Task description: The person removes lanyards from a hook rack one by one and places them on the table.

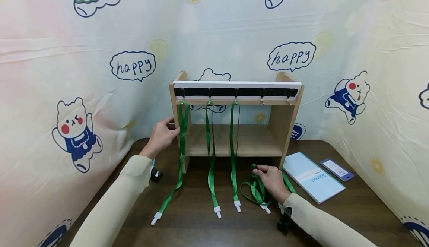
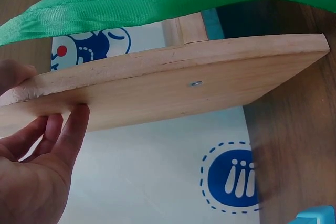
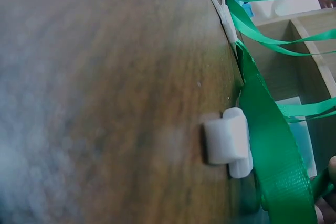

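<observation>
Head view: left hand (image 1: 163, 134) fingers curled round rack (image 1: 234, 120) side panel, right hand (image 1: 272, 181) pinching loose lanyard (image 1: 256, 192) on counter (image 1: 187, 224).

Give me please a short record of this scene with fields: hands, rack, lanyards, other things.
left hand: holds the left side panel of the rack
right hand: pinches a loose lanyard lying on the table
hooks: five; the left three carry hung lanyards, the right two are bare
clips: white, resting on the table
other things: booklet and phone, right of the rack
</observation>
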Tool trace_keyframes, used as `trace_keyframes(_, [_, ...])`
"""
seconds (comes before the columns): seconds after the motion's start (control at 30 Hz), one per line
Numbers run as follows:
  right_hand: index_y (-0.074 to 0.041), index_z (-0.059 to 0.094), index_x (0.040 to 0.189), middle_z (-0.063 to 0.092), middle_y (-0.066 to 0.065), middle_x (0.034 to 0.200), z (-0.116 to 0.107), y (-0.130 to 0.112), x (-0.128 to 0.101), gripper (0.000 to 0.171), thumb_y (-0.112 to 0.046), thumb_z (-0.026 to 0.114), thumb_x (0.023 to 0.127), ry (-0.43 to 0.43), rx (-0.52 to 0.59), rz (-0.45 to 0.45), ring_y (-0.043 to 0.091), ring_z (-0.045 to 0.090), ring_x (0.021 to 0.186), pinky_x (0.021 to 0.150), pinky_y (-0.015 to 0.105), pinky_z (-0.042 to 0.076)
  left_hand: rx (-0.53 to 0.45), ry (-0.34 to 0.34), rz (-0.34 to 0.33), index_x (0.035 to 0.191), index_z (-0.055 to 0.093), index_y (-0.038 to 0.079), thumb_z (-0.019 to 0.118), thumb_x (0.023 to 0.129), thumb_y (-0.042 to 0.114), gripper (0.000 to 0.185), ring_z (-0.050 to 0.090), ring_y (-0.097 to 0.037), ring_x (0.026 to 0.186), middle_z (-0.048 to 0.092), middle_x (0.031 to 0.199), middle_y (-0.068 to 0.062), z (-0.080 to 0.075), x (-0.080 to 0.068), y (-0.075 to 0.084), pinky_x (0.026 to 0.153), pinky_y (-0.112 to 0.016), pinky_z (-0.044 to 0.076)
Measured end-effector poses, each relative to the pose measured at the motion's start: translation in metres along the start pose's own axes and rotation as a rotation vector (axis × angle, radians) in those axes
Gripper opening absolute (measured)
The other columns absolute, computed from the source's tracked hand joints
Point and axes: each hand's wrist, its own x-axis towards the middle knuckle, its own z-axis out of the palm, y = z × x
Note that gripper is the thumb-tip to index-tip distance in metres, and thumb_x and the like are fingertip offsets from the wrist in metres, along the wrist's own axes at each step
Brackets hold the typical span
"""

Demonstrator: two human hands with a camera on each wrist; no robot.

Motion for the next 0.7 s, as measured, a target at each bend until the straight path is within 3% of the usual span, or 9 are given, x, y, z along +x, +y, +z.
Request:
trace_keyframes(0.33, [-0.014, 0.074, 0.124, 0.075, 0.008, 0.122, -0.0005, 0.0000, -0.0004, 0.029, -0.018, 0.069, 0.096, -0.041, 0.012, -0.036, 0.024, 0.072, 0.112, 0.088, 0.039, 0.060, -0.002, 0.001, -0.002, 0.148, 0.049, 0.009, 0.064, 0.100, 0.030, 0.055, 0.063, -0.034, 0.124, 0.063, 0.134, -0.018, 0.0007, -0.0011, 0.0007, 0.100, -0.051, 0.056])
trace_keyframes(0.7, [-0.016, 0.074, 0.124, 0.076, 0.006, 0.120, -0.0094, -0.0091, 0.0003, 0.027, -0.019, 0.067, 0.098, -0.030, 0.090, -0.026, 0.021, 0.073, 0.110, 0.089, 0.033, 0.060, -0.024, -0.008, -0.009, 0.147, 0.049, 0.009, 0.064, 0.100, 0.029, 0.053, 0.061, -0.035, 0.125, 0.061, 0.137, -0.020, 0.0000, -0.0010, 0.0006, 0.102, -0.052, 0.055])
